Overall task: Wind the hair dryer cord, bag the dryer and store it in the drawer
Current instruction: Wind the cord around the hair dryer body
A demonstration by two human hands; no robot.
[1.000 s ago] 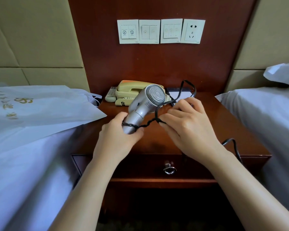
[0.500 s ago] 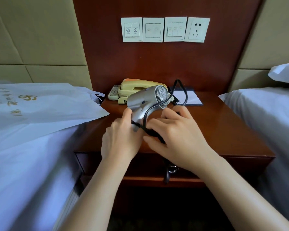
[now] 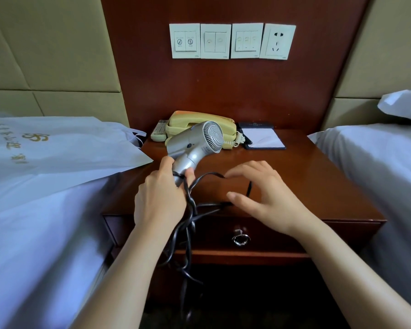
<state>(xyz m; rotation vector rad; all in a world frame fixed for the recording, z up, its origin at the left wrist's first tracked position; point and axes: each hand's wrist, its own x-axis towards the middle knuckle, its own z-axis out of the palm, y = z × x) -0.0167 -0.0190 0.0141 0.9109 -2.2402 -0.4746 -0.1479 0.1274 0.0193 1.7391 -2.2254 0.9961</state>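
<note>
Over the nightstand's [image 3: 318, 176] front edge, the left hand [image 3: 160, 203] grips the dryer [image 3: 195, 143] by its handle, grille end up toward 1 o'clock. Cord [image 3: 188, 224] wraps the handle and hangs in loops toward 6 o'clock, past the shut drawer [image 3: 294, 233]. At 3 o'clock, the right hand [image 3: 268, 200] is loose, a cord loop touching its thumb and fingertip. The bag [image 3: 57, 148] lies at 9 o'clock.

Silver hair dryer [image 3: 195, 144] upright, black cord [image 3: 190, 207] in loose loops.

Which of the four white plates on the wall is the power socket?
The rightmost plate: it has plug holes, while the other three carry switches.
</note>
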